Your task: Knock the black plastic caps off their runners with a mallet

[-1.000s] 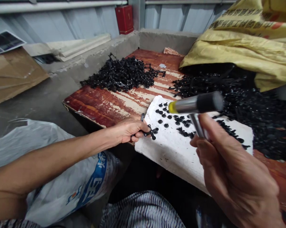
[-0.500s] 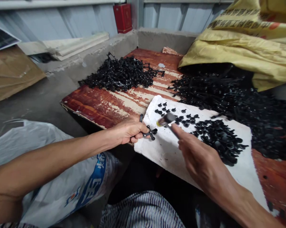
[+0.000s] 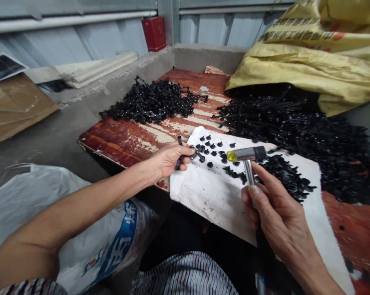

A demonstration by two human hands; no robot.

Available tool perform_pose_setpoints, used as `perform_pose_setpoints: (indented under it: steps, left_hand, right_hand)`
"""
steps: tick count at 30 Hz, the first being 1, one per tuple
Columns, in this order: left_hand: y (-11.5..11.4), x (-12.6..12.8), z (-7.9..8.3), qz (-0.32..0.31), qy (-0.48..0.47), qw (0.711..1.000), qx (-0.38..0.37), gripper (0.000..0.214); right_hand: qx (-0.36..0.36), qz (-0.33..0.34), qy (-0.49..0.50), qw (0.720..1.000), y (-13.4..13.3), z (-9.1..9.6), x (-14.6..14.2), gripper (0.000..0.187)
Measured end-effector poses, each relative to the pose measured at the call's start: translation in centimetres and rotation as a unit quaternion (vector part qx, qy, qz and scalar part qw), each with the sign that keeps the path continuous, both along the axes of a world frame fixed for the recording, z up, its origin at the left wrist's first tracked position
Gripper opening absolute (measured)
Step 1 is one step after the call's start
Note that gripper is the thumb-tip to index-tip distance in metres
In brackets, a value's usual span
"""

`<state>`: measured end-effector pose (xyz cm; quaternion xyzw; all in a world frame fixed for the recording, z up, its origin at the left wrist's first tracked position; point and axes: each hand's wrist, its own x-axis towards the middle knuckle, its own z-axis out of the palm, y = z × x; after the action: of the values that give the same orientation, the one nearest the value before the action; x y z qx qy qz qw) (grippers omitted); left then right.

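My left hand point(image 3: 172, 160) pinches a black jointed plastic part point(image 3: 197, 154) with knobbed ends, over the left edge of a white cloth point(image 3: 200, 196). My right hand point(image 3: 272, 200) is wrapped round the handle of a small mallet point(image 3: 245, 154). The mallet has a metal head, one yellow face and one black face, and is held up above the cloth. Several small black round pieces with stems point(image 3: 214, 146) stand spread out on the cloth near my left fingers. A heap of similar black pieces point(image 3: 287, 174) lies behind my right hand, partly hidden by it.
At the back left of the red-brown board point(image 3: 111, 137) lies a pile of black jointed parts point(image 3: 154, 100). A larger pile of black parts point(image 3: 332, 143) spills from a yellow sack point(image 3: 301, 65) on the right. A white plastic bag point(image 3: 89, 209) sits below my left arm.
The mallet has risen away from my left hand and moved right, its head now level. My left hand has shifted slightly up with the black part. The view has tilted a little.
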<state>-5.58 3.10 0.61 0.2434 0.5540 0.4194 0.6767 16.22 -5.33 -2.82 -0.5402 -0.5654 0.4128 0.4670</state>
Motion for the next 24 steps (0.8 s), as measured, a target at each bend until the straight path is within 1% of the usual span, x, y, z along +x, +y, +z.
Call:
perform_pose_setpoints:
  steps: [3,8,16,24]
  left_hand:
    - [0.1,0.7,-0.6,0.035,0.008,0.999,-0.001,0.027]
    - [0.1,1.0,-1.1,0.067,0.022,0.997,-0.007,0.029]
    - [0.1,0.6,-1.6,0.065,0.005,0.998,-0.001,0.032]
    - [0.3,0.6,-1.7,0.058,0.012,0.998,-0.004,0.028]
  right_hand:
    - [-0.040,-0.020,0.031,0.999,-0.4,-1.0,0.4,0.051]
    - [-0.043,-0.025,0.052,0.997,-0.6,-1.5,0.7,0.051]
    - [-0.052,-0.020,0.057,0.997,-0.5,-1.5,0.7,0.050]
    - [-0.044,-0.022,0.038,0.998,-0.5,-1.4,0.7,0.050]
